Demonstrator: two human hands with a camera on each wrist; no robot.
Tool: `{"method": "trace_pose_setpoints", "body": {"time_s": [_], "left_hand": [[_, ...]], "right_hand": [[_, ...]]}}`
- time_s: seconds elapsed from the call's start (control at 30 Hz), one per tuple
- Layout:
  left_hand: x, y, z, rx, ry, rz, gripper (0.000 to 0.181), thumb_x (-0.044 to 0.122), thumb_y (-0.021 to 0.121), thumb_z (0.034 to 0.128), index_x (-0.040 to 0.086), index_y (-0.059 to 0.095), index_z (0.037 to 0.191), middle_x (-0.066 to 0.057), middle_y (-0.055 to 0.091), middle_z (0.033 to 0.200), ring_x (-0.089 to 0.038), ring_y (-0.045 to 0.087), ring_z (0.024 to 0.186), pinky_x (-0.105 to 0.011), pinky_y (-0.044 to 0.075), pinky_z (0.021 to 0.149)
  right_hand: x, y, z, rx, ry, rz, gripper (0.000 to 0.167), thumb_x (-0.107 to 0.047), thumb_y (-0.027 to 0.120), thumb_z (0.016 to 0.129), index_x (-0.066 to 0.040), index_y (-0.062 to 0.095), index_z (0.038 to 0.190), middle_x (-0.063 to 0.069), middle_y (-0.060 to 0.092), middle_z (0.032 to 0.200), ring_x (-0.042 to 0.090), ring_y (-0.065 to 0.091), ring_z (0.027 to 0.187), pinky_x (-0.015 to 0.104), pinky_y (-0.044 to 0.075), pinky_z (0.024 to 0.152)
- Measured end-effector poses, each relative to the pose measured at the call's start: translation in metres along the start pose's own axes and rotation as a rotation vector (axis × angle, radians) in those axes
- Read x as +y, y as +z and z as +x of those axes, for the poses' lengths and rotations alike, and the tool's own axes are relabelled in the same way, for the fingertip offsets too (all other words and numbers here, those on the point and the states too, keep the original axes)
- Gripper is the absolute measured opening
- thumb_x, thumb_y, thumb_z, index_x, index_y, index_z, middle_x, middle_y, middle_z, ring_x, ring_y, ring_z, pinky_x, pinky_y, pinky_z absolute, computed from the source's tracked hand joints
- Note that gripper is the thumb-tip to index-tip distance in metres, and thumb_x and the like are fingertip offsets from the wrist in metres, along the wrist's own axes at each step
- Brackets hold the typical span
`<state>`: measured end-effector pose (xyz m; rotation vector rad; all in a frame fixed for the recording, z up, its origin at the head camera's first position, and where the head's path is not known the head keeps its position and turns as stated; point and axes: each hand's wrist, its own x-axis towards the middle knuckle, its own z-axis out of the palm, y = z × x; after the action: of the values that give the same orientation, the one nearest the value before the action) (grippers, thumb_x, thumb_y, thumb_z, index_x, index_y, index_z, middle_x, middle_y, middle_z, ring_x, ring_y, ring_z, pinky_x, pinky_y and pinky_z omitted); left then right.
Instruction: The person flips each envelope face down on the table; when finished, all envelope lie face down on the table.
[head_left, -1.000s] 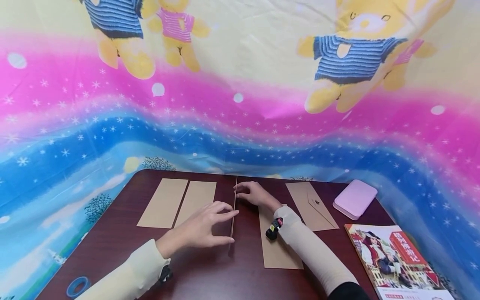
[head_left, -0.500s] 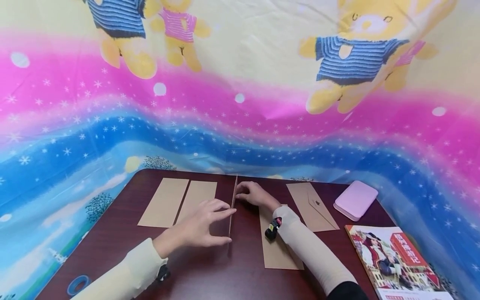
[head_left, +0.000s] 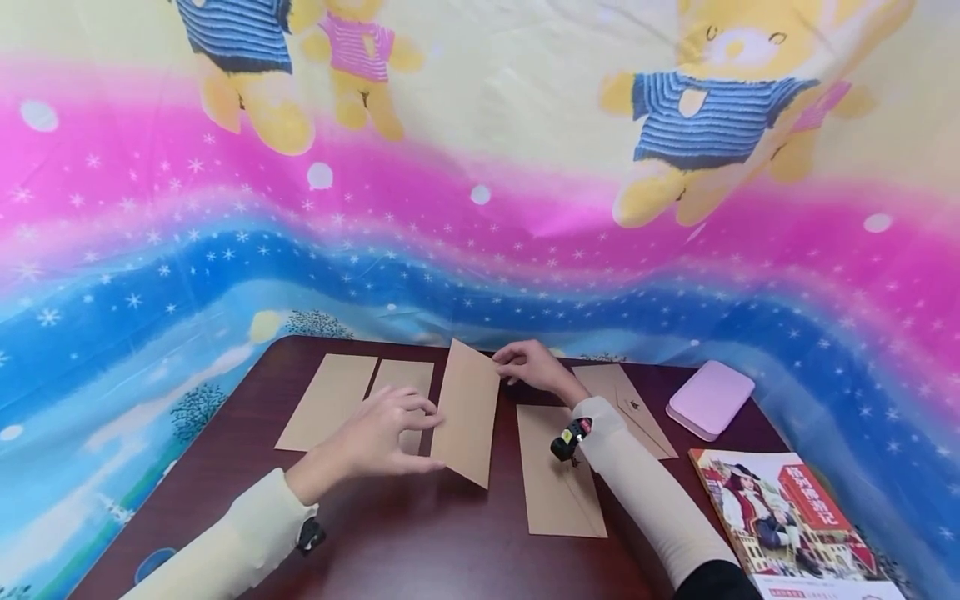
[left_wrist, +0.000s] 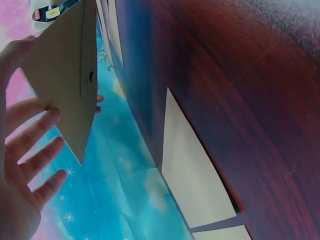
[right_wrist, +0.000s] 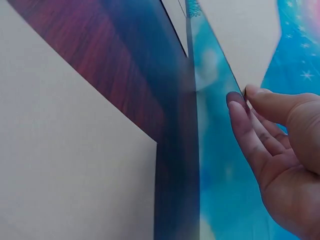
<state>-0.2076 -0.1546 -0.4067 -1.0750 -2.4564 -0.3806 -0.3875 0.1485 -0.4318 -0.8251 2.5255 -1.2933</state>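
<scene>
A brown paper envelope is held upright above the middle of the table, its plain face showing in the head view. At its far right corner, my right hand pinches it between thumb and fingertips, as the right wrist view confirms. Along the left edge, the spread thumb and fingertips of my left hand touch it without closing around it. The left wrist view shows the other face of that envelope, with a flap line and small dark mark.
Two plain-side-up envelopes lie left. Flap-side-up, one envelope lies under the right forearm and another envelope farther back. A pink box-like case and an illustrated book sit right; a blue tape roll is front left.
The envelope has turned from nearly edge-on to showing its plain broad face. My right hand has moved right and slightly away with its corner; my left hand has shifted a little left.
</scene>
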Motion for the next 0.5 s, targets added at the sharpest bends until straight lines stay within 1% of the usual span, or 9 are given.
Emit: {"method": "trace_pose_setpoints", "body": {"time_s": [0.07,0.13,0.17,0.3,0.4,0.5], "left_hand": [[0.001,0.002,0.0,-0.061,-0.027,0.002,0.061,0.063,0.081,0.0767,0.021,0.078,0.121,0.011,0.073,0.111,-0.014,0.06,0.108,-0.042,0.049,0.092],[0.002,0.006,0.0,-0.108,-0.049,-0.005,0.061,0.064,0.08,0.0779,0.021,0.078,0.122,0.011,0.074,0.112,-0.014,0.06,0.108,-0.043,0.048,0.093],[0.002,0.007,0.0,-0.123,-0.054,-0.008,0.061,0.064,0.079,0.0785,0.021,0.078,0.122,0.011,0.074,0.112,-0.013,0.06,0.107,-0.041,0.047,0.091],[0.001,0.015,0.0,-0.174,-0.071,-0.031,0.061,0.063,0.078,0.081,0.019,0.077,0.123,0.007,0.073,0.112,-0.014,0.062,0.107,-0.04,0.046,0.091],[-0.002,0.019,0.001,-0.203,-0.098,-0.036,0.061,0.061,0.078,0.0819,0.016,0.077,0.124,0.005,0.073,0.113,-0.016,0.063,0.107,-0.04,0.047,0.091],[-0.006,0.024,0.004,-0.227,-0.127,-0.043,0.061,0.059,0.079,0.082,0.015,0.076,0.125,0.003,0.073,0.114,-0.017,0.064,0.108,-0.039,0.048,0.091]], "right_hand": [[0.0,-0.002,-0.002,0.008,0.006,-0.008,0.023,-0.013,0.071,0.097,-0.007,0.075,0.119,0.015,0.075,0.11,0.031,0.075,0.095,0.047,0.062,0.081],[0.0,-0.003,-0.003,0.013,0.013,-0.018,0.022,-0.013,0.071,0.097,-0.007,0.075,0.118,0.015,0.076,0.111,0.035,0.075,0.095,0.049,0.061,0.082],[0.0,-0.003,-0.003,0.014,0.016,-0.022,0.023,-0.013,0.07,0.097,-0.006,0.075,0.118,0.016,0.076,0.111,0.037,0.074,0.097,0.05,0.061,0.082],[0.002,-0.003,-0.003,0.014,0.027,-0.061,0.024,-0.012,0.07,0.098,-0.004,0.075,0.12,0.018,0.075,0.116,0.04,0.074,0.1,0.048,0.061,0.084],[0.004,-0.001,0.0,0.022,0.025,-0.117,0.025,-0.013,0.07,0.098,-0.007,0.075,0.122,0.015,0.073,0.12,0.037,0.074,0.101,0.045,0.061,0.085],[0.006,0.003,0.004,0.028,0.016,-0.191,0.026,-0.016,0.071,0.098,-0.009,0.075,0.123,0.013,0.071,0.124,0.032,0.073,0.106,0.042,0.06,0.087]]}}
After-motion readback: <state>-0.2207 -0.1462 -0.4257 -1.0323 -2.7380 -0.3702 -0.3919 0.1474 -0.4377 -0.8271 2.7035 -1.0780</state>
